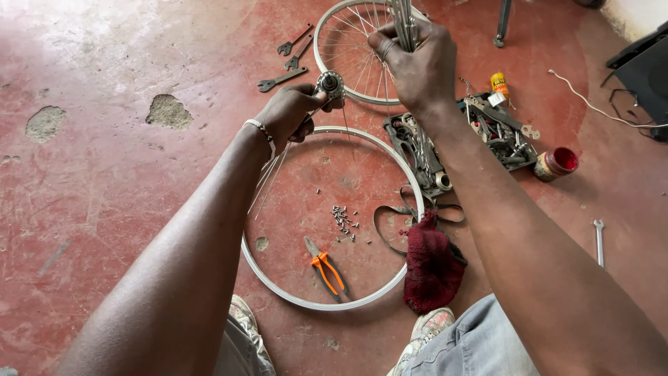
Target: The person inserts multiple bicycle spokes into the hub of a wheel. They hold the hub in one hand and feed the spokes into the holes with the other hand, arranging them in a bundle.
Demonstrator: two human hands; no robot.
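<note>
Head view: a bare, thin aluminium rim [278, 275] lies flat on the worn red concrete floor [104, 209], ringing orange-handled pliers [324, 268] and scattered spoke nipples [344, 219]; the left hand [289, 111] is closed around a steel hub [330, 85] above it; the raised right hand [417, 66] grips a bundle of spokes [403, 21]; a dark red knitted rag [433, 264] touches the rim.
</note>
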